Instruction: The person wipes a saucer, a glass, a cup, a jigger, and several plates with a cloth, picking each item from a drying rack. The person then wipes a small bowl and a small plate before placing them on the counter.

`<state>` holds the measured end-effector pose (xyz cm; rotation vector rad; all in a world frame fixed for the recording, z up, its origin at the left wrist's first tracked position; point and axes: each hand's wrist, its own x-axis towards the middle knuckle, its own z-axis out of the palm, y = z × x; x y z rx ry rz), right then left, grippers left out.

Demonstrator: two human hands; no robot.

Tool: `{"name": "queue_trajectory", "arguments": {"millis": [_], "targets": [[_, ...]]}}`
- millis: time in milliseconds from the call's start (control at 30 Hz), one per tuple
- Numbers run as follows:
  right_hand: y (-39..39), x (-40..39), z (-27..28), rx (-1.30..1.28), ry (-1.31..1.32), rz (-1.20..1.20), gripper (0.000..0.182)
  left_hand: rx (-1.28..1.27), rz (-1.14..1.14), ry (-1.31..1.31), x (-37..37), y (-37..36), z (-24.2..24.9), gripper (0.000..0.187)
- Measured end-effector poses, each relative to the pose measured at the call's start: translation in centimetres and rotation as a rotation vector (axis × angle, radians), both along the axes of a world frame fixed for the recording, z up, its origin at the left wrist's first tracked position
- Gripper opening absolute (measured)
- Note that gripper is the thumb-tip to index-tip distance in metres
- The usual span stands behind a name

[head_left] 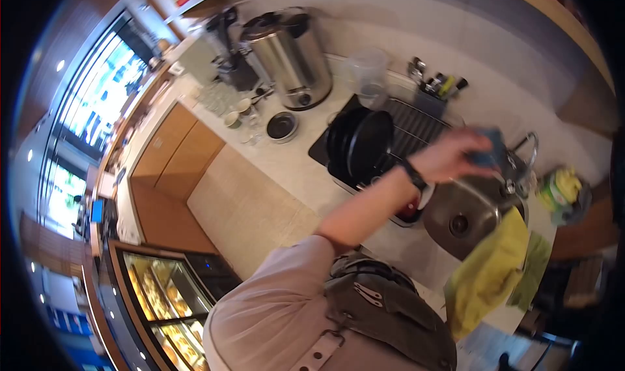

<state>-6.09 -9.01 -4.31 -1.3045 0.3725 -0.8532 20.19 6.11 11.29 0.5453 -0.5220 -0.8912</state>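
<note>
Head view shows your left hand (449, 156) with its fingers closed around a blue block (491, 148), its texture and exact shape lost to blur; your right hand isn't visible, so its state can't be told. You have the block above the rear of the smooth, rounded steel sink (449, 237), jutting from your fingers toward the curved chrome faucet (535, 148); its long axis is unclear. Your forearm crosses the ridged black drainer (416, 125), partly hiding it and the round, dark dishes (372, 146) standing on edge there. Creased yellow cloth (491, 267) drapes beside the sink's near side. Farther left, 1 cylindrical metal urn (293, 65) stands on the pale bench (293, 166).
</note>
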Motion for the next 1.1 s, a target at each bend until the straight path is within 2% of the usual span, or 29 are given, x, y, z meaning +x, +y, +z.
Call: {"name": "queue_trajectory", "arguments": {"millis": [33,100,167,267,367,467,500,567,600,633,700,733,833,967,1000,1100], "targets": [[-0.2,-0.4,-0.4,-0.023,0.020,-0.012,0.068,0.043,-0.012,0.010,-0.6,-2.2,-1.7,0.051],[-0.5,-1.1,-1.2,-0.059,0.054,-0.030,0.069,0.722,0.352,-1.235,-2.0,-4.9,-5.0,0.062],[-0.8,-1.8,-1.8,-0.094,0.082,-0.038,0.070,0.881,0.463,-1.656,-3.2,-8.7,-13.3,0.069],[-1.3,-2.3,-2.7,-0.141,0.108,-0.040,0.071,0.824,0.425,-1.626,-6.1,-7.5,-13.1,0.068],[-1.8,-2.3,-3.5,-0.189,0.126,-0.015,0.072,0.676,0.218,-1.388,-7.9,-6.1,-10.5,0.071],[-2.0,-1.7,-4.6,-0.281,0.129,0.073,0.074,0.566,0.303,-1.158,-10.1,-4.1,-7.2,0.068],[-1.9,-1.5,-5.3,-0.347,0.136,0.105,0.074,0.567,0.340,-1.167,-10.1,-3.0,-6.1,0.066],[-2.1,0.1,-6.4,-0.701,0.153,0.219,0.075,0.564,0.416,-1.187,-10.2,-0.3,-4.4,0.063],[-1.8,1.4,-6.6,-0.814,0.128,0.280,0.076,0.550,0.530,-1.391,-10.4,1.1,-4.2,0.059],[-0.9,3.0,-6.1,-0.883,0.098,0.347,0.076,0.562,0.565,-1.444,-10.6,2.8,-3.5,0.061],[1.1,4.2,-3.8,-0.092,-0.092,0.516,0.074,0.586,0.634,-1.553,-10.8,6.2,-1.9,0.064],[2.3,4.9,-2.3,0.061,-0.136,0.541,0.073,0.564,0.655,-1.582,-10.6,7.7,-1.6,0.068],[6.4,6.4,1.0,0.063,-0.148,0.613,0.069,0.593,0.685,-1.586,-11.7,13.0,0.4,0.074],[14.2,8.8,4.4,0.022,-0.174,0.747,0.063,0.646,0.900,-1.738,-13.4,19.0,0.7,0.085],[16.3,9.2,5.1,0.013,-0.177,0.784,0.062,0.657,0.920,-1.698,-13.6,21.1,0.7,0.081],[22.4,9.8,7.1,-0.021,-0.182,0.882,0.058,0.523,1.258,-1.192,-14.9,26.8,-0.7,0.075]]}}
